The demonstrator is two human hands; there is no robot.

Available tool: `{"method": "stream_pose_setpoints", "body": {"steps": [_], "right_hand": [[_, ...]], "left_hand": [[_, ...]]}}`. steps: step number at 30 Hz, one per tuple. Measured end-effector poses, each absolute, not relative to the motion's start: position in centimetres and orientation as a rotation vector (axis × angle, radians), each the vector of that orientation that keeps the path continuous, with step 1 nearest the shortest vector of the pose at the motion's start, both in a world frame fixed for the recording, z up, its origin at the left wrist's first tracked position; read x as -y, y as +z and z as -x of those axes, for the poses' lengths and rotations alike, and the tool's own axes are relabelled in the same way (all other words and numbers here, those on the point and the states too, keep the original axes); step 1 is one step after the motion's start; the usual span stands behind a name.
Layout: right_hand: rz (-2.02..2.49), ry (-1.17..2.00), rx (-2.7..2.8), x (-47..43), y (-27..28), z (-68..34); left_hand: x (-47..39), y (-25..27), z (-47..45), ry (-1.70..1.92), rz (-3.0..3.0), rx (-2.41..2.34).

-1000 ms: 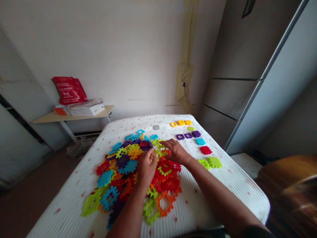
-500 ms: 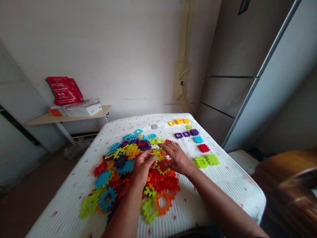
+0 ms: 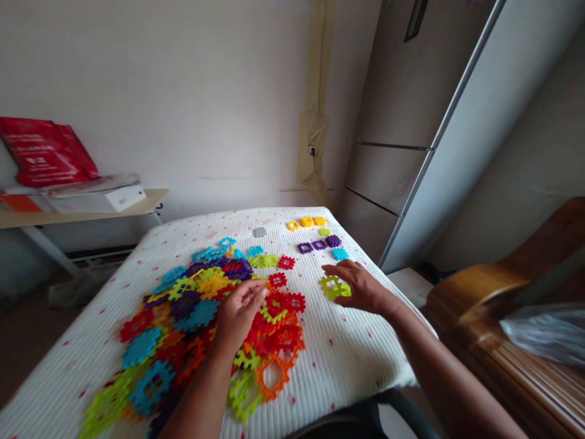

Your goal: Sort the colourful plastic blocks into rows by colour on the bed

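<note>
My right hand (image 3: 359,286) reaches over the right side of the table, thumb and fingers around a lime-green toothed plastic tile (image 3: 329,286) with square window holes. More lime green shows beside it, partly covered by the hand. Over the pile of coloured interlocking tiles (image 3: 201,314) is my left hand (image 3: 242,302), its fingers curled and thumb close to the index finger. A bit of orange shows at those fingertips; whether it is held I cannot tell. Small red window tiles (image 3: 277,280) lie just right of the left hand.
Yellow tiles (image 3: 306,222), purple tiles (image 3: 319,245) and a blue tile (image 3: 339,253) lie in groups at the far right of the white table cover (image 3: 150,268). A grey tile (image 3: 259,232) is near the back. A wooden chair (image 3: 493,299) stands to the right.
My right hand has moved right, away from the left hand, with the lime-green tile. My left hand stays over the pile. The view has turned to the right.
</note>
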State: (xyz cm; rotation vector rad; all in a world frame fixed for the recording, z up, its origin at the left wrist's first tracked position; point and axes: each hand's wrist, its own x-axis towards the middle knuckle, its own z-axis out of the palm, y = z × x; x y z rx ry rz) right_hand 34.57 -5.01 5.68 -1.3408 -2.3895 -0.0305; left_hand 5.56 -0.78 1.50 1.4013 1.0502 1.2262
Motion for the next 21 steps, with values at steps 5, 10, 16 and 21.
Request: {"method": "stream_pose_setpoints", "body": {"steps": [5, 10, 16, 21], "right_hand": [[1.491, 0.013, 2.449, 5.7, 4.2, -38.7], [1.555, 0.04, 2.418, 5.4, 3.1, -39.0], [1.573, 0.068, 2.413, 5.0, 2.8, -38.7], [1.621, 0.042, 2.427, 5.0, 2.7, -38.6]], "left_hand": [[0.6, 1.0, -5.7, 1.23, -1.432, -1.092], [0.6, 0.8, -5.6, 1.241, -1.48, -1.118], [0.6, 1.0, -5.5, 1.235, -1.487, -1.142], [0.5, 0.7, -5.5, 1.235, -1.476, -1.126]]}}
